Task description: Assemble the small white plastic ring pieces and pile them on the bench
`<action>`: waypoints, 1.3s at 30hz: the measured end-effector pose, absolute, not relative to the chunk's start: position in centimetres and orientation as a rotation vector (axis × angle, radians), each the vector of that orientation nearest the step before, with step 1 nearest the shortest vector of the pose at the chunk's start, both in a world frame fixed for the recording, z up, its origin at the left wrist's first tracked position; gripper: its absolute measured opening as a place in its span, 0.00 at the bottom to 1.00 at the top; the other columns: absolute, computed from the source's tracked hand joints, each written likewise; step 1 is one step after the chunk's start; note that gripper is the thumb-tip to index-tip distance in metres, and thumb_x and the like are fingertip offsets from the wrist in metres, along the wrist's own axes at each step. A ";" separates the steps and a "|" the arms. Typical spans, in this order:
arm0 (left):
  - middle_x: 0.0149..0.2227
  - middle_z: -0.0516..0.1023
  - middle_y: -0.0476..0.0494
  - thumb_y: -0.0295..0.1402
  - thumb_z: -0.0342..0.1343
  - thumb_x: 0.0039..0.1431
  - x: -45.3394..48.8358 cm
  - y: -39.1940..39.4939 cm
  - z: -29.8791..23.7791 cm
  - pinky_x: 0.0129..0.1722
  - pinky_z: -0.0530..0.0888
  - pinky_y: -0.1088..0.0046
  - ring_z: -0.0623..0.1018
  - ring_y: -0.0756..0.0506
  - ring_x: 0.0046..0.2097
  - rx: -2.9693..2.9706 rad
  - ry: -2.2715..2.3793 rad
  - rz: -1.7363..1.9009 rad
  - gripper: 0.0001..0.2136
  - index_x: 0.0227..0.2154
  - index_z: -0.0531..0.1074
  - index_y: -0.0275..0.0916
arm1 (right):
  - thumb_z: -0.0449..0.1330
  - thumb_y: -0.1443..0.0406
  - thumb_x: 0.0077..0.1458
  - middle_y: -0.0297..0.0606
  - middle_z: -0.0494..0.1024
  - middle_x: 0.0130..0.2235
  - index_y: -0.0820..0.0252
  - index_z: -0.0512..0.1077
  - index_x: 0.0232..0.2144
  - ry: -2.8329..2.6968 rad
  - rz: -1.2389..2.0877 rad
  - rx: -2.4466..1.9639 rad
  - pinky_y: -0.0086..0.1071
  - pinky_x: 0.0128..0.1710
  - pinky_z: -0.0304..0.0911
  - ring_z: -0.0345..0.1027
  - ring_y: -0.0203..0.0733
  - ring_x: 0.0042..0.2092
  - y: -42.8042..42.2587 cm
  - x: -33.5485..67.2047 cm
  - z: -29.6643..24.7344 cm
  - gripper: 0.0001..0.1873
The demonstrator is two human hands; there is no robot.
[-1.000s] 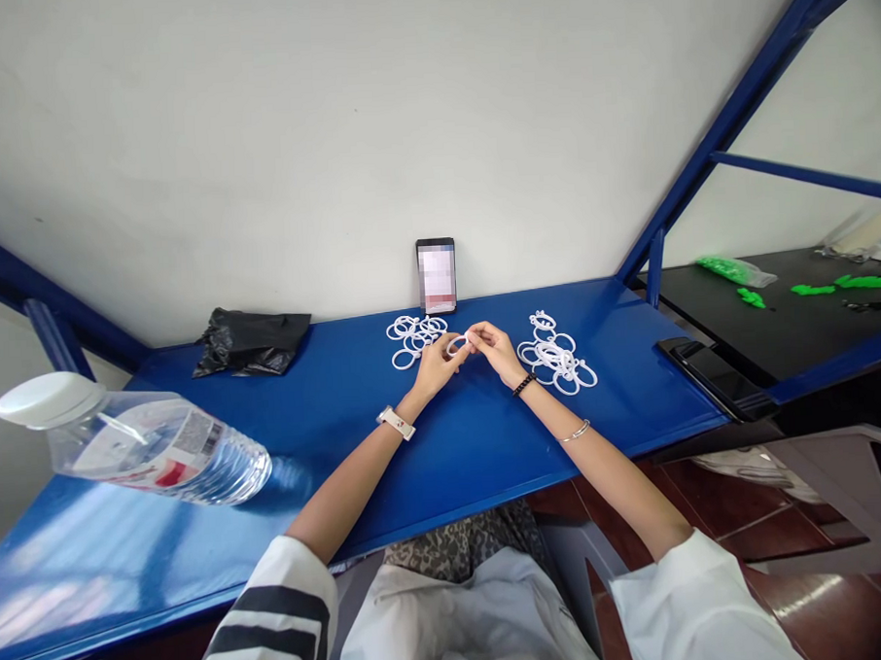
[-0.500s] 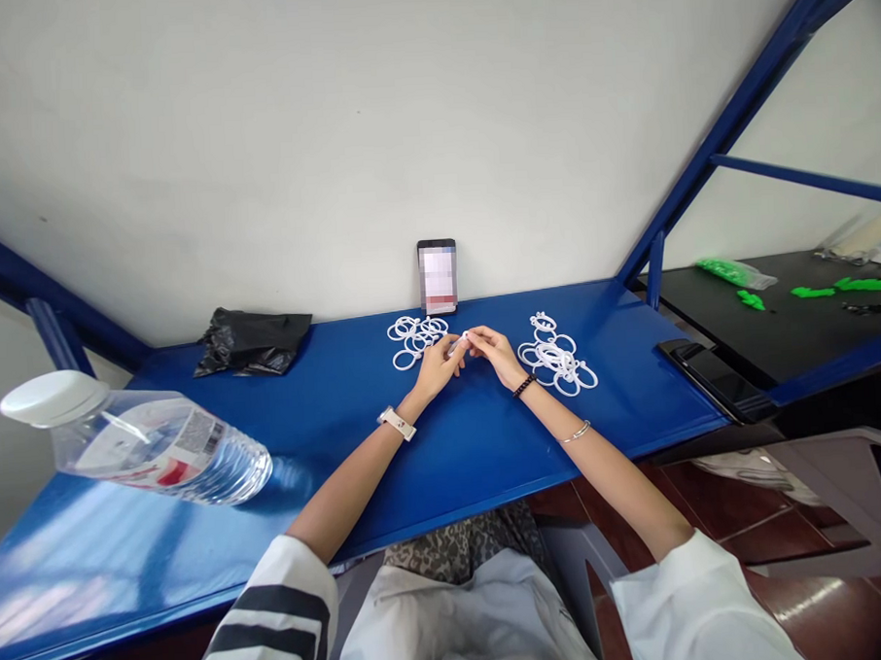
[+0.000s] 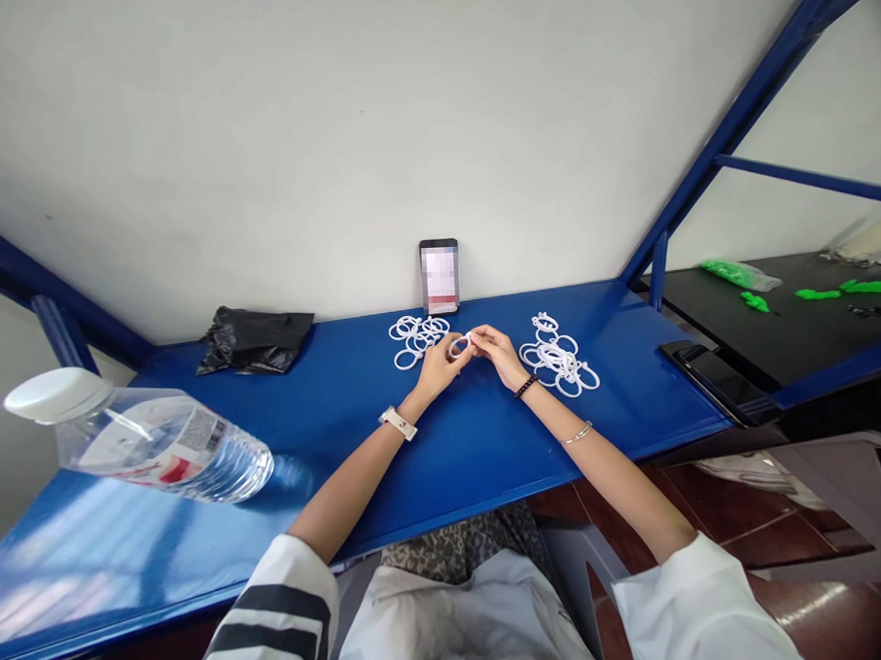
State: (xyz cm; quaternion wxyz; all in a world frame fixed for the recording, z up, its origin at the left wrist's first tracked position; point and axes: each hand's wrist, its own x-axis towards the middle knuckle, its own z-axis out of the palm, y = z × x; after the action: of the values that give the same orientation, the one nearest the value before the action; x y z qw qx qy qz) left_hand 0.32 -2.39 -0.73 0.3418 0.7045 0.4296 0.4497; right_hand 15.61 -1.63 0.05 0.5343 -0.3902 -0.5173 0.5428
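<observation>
Between my two hands is a white ring (image 3: 454,348), held above the blue table (image 3: 481,435). My left hand (image 3: 437,366) grips its left and lower side, fingers curled round it. The fingertips of my right hand (image 3: 494,349) pinch the ring's right edge. To the left, close to my left fingers, lies a loose pile of white rings (image 3: 405,360). A second, denser pile of white rings (image 3: 558,357) lies to the right of my right hand, some overlapping.
A phone (image 3: 439,277) leans upright against the wall behind my hands. At left are a black plastic bag (image 3: 258,340) and a large water bottle (image 3: 175,444). A dark phone-like object (image 3: 712,376) lies at the right edge. Green pieces (image 3: 819,294) are on the black neighbouring table.
The ring in my hands has turned so that its round opening now shows; before, it was mostly hidden by my fingers. My hands stay in nearly the same place.
</observation>
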 end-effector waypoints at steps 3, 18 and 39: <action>0.21 0.70 0.53 0.46 0.55 0.57 0.3 -2.3 -0.9 0.24 0.67 0.76 0.71 0.51 0.22 1.825 1.121 1.188 0.17 0.41 0.69 0.37 | 0.68 0.52 0.44 0.30 0.73 0.27 0.57 0.75 0.30 -1.211 1.310 -0.929 0.31 0.33 0.61 0.64 0.34 0.29 -1.6 15.5 -0.1 0.17; 0.21 0.65 0.55 0.45 0.57 0.56 0.4 -2.5 -0.7 0.24 0.61 0.77 0.66 0.52 0.22 1.861 1.132 1.212 0.15 0.39 0.69 0.38 | 0.67 0.50 0.45 0.31 0.73 0.28 0.55 0.73 0.32 -1.266 1.301 -0.911 0.31 0.33 0.61 0.65 0.35 0.31 -1.7 15.6 0.1 0.18; 0.22 0.70 0.49 0.51 0.45 0.62 0.3 -2.1 -0.8 0.24 0.67 0.75 0.71 0.52 0.22 1.694 1.084 1.209 0.21 0.26 0.66 0.37 | 0.65 0.49 0.47 0.31 0.73 0.27 0.57 0.72 0.31 -1.198 1.293 -0.933 0.30 0.31 0.60 0.64 0.33 0.28 -1.6 15.5 0.3 0.19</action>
State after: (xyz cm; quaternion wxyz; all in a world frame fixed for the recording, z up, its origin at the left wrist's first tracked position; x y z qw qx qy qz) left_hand 0.30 -2.13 -0.81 0.3872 0.6656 0.4258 0.4752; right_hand 15.53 -1.64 0.27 0.5427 -0.3931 -0.5046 0.5444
